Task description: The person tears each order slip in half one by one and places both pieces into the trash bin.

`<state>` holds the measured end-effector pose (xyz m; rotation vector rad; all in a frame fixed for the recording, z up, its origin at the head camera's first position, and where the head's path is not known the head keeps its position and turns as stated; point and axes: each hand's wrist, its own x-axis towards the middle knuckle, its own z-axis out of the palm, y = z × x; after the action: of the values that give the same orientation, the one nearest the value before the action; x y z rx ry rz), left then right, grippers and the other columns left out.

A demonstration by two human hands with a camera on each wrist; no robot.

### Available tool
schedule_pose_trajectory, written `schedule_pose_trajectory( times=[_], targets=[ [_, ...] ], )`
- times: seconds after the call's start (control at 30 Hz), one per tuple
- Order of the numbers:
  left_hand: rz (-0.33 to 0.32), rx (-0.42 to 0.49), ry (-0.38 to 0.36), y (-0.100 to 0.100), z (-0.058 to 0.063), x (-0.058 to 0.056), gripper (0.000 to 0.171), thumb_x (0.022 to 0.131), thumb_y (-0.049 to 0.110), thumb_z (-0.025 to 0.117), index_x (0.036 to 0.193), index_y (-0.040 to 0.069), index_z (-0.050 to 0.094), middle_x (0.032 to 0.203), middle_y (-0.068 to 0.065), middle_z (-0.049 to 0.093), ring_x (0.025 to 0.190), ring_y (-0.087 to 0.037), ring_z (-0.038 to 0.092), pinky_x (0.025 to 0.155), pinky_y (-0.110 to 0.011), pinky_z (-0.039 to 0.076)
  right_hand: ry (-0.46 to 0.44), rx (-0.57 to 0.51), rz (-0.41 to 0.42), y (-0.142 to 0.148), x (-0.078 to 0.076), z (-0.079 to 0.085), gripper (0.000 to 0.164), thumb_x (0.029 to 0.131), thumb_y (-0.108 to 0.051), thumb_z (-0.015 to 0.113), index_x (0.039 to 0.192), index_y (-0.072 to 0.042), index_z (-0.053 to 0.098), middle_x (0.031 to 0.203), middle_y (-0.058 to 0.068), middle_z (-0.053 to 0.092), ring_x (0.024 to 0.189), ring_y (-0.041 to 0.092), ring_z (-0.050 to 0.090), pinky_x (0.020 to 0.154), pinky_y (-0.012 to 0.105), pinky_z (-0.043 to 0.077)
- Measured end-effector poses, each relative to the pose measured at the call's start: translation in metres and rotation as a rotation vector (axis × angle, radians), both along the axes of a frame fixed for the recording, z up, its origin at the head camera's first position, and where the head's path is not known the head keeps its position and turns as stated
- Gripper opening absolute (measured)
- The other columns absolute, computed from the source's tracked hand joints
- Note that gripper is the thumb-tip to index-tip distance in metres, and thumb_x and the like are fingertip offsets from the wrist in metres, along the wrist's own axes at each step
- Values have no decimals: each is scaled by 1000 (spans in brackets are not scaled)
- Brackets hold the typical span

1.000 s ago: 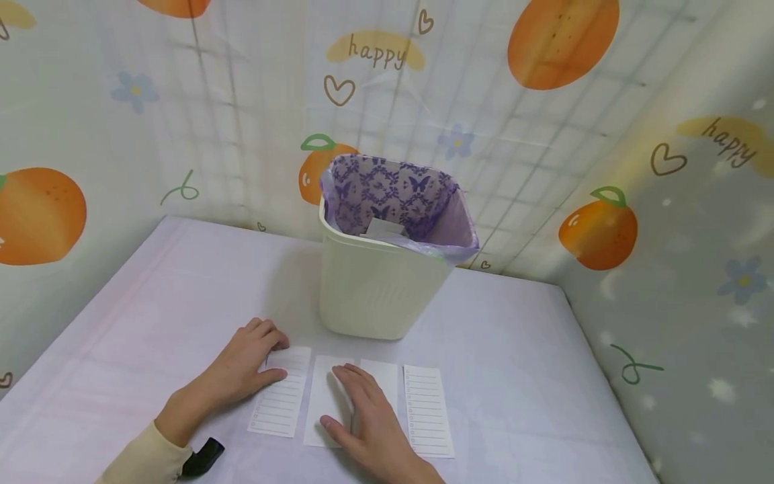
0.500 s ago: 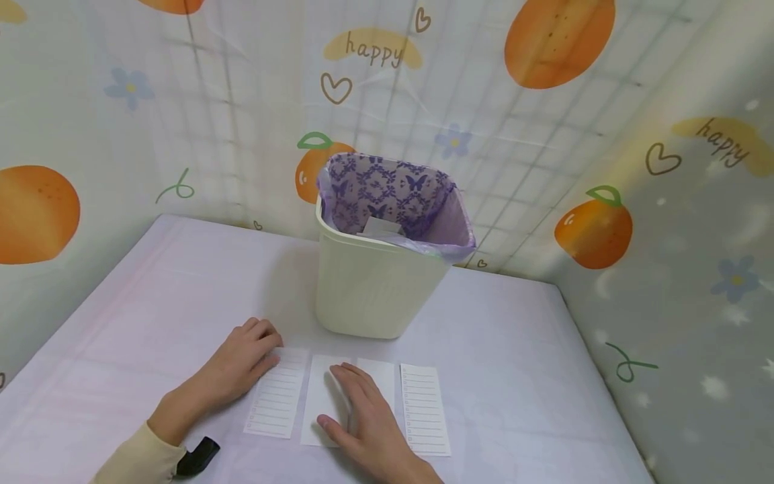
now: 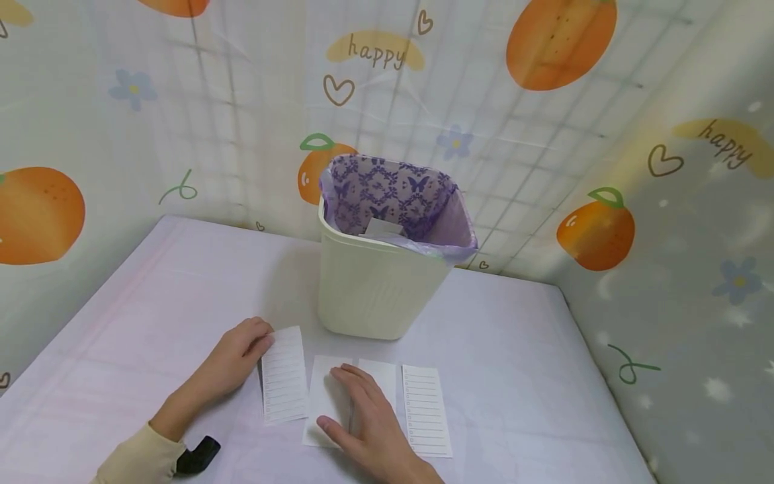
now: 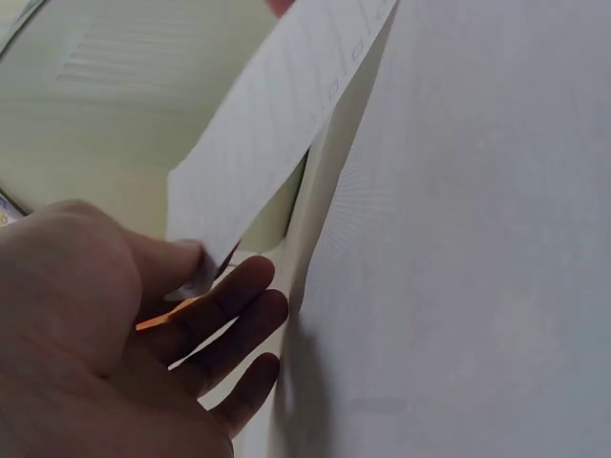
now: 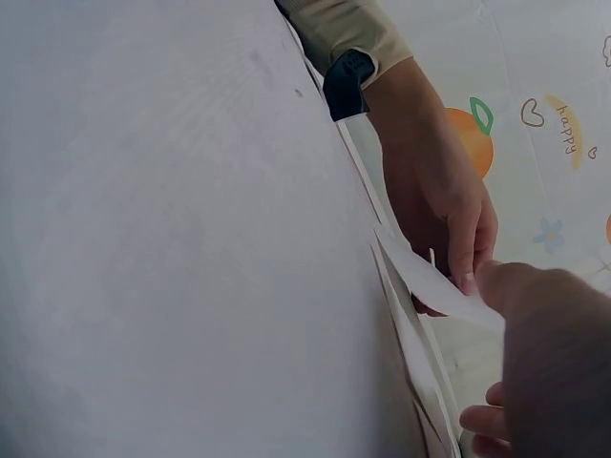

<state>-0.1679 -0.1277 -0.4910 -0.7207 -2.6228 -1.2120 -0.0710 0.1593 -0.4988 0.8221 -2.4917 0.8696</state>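
Note:
In the head view my left hand (image 3: 232,353) pinches a lined paper slip (image 3: 285,380) at its upper left corner. The left wrist view has the thumb on the corner of the slip (image 4: 267,124), which tilts up off the table, while the other fingers spread below. My right hand (image 3: 371,423) lies over two plain white sheets (image 3: 323,403), fingers fairly straight and thumb apart; it covers part of both. To its right another lined slip (image 3: 426,410) with small checkboxes lies flat.
Behind the papers stands a cream bin (image 3: 375,296) with a purple butterfly-print liner (image 3: 387,188) and some white paper (image 3: 383,227) inside. A white cloth covers the table (image 3: 502,376). Printed curtains (image 3: 242,134) hang behind it and at the sides.
The left thumb and fingers have closed on the slip's corner and raised it off the table, shifting it away from me and slightly rightward. The right hand stays in place.

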Motion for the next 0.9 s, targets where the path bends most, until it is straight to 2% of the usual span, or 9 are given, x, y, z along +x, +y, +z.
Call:
schedule_pose_trajectory(
  times=[0.17, 0.37, 0.6, 0.7, 0.9],
  targets=[
    [36, 81, -46, 2, 1, 1, 10, 105, 4, 61, 104, 10, 69, 97, 2, 65, 88, -12, 56, 79, -30, 50, -4, -36, 2, 0, 0, 0, 59, 99, -38, 75, 146, -9, 57, 144, 7, 63, 136, 26, 58, 110, 43, 49],
    [102, 179, -165, 6, 2, 3, 10, 107, 11, 60, 109, 8, 69, 104, -4, 70, 93, -17, 59, 82, -29, 51, 6, -78, 14, 0, 0, 1, 52, 99, -33, 76, 143, -11, 59, 136, 1, 69, 134, 22, 60, 109, 41, 50],
    [152, 270, -267, 15, 1, 9, 13, 108, 16, 59, 108, 8, 69, 111, -6, 71, 100, -19, 59, 88, -26, 49, 70, -166, 18, -1, -2, 1, 54, 95, -22, 80, 142, -6, 59, 123, 3, 74, 120, 19, 68, 108, 23, 47],
    [150, 300, -280, 20, 1, 13, 13, 108, 18, 60, 106, 9, 70, 110, -5, 72, 99, -17, 58, 88, -25, 49, 94, -196, 14, -1, -3, 1, 52, 93, -16, 81, 140, -5, 61, 120, 4, 74, 109, 17, 72, 103, 18, 48],
    [112, 375, -311, 27, 3, 18, 14, 107, 18, 62, 105, 9, 72, 107, -5, 72, 98, -16, 59, 89, -23, 48, 111, -234, -2, 0, -4, 3, 44, 91, -7, 81, 132, -6, 66, 111, 2, 74, 92, 11, 74, 93, 19, 52]
  ],
)
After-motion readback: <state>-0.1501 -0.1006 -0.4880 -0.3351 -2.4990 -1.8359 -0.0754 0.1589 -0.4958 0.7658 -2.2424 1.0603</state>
